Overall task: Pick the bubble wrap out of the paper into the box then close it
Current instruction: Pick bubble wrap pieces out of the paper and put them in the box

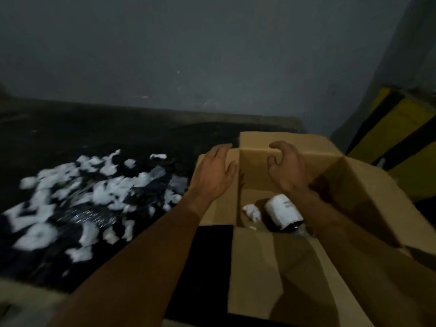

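An open cardboard box (278, 260) stands at the right with its flaps spread. Inside lie a white cylindrical object with a dark end (283, 212) and a small crumpled white piece (252, 211). My left hand (214, 172) is open, its palm over the left flap with fingers straight. My right hand (286, 166) hovers above the box opening with fingers loosely curled, holding nothing. To the left, many white crumpled scraps (77, 199) lie scattered on a dark sheet, with a shiny clear film (92, 217) among them. The picture is blurred.
A grey wall (188, 55) rises behind the dark surface. At the far right stands something with yellow and black stripes (398, 138). A pale edge (21, 300) shows at the bottom left.
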Motion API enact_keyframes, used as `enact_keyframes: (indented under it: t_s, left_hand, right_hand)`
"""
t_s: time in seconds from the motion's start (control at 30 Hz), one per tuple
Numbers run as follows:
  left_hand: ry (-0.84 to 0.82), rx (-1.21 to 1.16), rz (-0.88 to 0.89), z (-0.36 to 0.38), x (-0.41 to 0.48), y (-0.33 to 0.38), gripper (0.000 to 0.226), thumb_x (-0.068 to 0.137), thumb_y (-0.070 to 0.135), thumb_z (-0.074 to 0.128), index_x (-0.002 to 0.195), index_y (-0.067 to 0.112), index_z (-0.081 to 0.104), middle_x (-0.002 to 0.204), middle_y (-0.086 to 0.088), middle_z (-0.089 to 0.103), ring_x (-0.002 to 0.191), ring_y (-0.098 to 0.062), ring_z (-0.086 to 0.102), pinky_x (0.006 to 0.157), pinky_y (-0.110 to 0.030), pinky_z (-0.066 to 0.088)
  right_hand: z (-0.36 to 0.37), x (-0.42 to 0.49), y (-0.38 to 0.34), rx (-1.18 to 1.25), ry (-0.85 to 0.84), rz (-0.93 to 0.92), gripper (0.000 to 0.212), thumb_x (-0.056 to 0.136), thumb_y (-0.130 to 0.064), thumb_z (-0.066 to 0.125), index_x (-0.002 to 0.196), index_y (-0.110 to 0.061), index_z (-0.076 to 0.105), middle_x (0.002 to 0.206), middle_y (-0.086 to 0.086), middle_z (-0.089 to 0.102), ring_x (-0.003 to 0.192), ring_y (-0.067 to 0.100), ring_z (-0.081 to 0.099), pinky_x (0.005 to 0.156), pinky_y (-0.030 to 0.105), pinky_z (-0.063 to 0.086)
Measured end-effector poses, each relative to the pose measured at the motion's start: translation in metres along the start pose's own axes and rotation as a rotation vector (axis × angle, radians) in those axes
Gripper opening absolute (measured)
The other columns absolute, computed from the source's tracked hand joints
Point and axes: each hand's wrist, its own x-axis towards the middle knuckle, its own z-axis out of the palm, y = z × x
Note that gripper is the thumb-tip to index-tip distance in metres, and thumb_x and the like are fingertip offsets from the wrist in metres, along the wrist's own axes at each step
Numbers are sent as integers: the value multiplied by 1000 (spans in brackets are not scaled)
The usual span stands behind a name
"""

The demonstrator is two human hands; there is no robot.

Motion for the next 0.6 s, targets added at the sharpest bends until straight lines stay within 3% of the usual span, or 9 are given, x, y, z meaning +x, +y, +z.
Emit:
enact_keyframes:
  t_s: [0.3,0.4,0.6]
  left_hand:
    - [206,92,-191,-114,-110,-148,42,89,21,58,125,-1,56,121,-20,61,112,-34,58,98,-28,37]
    - [228,151,-250,-155,-150,-195,43,90,24,59,128,3,55,123,-17,60,111,-32,58,96,-35,42]
    - [159,136,-406,-231,-226,-291,47,90,20,60,136,13,49,133,-10,54,122,-26,51,101,-31,38]
  right_hand:
    - [121,-58,-154,176,-108,-264,25,88,-12,58,112,-13,63,113,11,62,105,28,58,87,29,42]
    - [165,-91,-200,186,-163,-284,25,87,-13,58,112,-14,63,113,11,61,104,29,58,90,34,44]
    - [255,-181,-269,211,-251,-238,24,84,-11,59,109,-13,63,109,11,62,106,31,58,93,37,46]
